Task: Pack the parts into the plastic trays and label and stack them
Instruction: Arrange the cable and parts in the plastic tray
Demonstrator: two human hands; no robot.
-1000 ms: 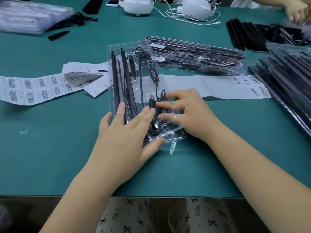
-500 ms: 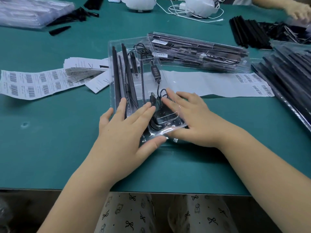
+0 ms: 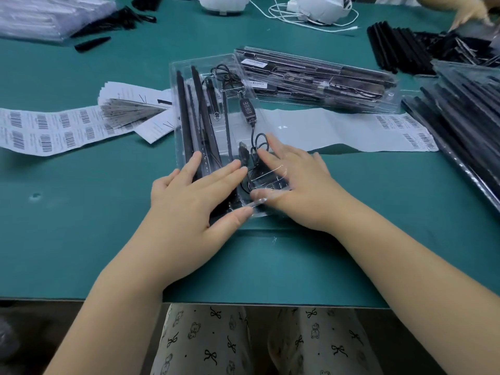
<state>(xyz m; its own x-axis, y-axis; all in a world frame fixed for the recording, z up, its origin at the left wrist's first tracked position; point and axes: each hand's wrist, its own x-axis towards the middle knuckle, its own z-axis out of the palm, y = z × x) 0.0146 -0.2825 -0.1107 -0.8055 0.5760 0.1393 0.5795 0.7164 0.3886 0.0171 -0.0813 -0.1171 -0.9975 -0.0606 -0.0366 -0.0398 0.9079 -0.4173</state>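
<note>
A clear plastic tray (image 3: 177,77) lies in front of me on the green table. It holds long black strips (image 3: 185,109) on its left side and a black cable with an inline controller (image 3: 246,107) on its right. My left hand (image 3: 194,196) lies flat on the near left part of the tray, fingers straight over the strips. My right hand (image 3: 295,180) presses flat on the near right part, over the coiled cable and its USB plug (image 3: 244,154). Both thumbs meet at the tray's near edge.
Barcode label sheets (image 3: 43,128) lie to the left, and a mostly bare backing strip (image 3: 351,128) to the right. Packed trays (image 3: 316,79) are stacked behind. Loose black strips (image 3: 460,109) sit at the right. Another person's hand (image 3: 473,12) works at the far right corner.
My right hand has flattened from a curled pose and slid down onto the tray's near right corner. The left hand has stayed pressed in place.
</note>
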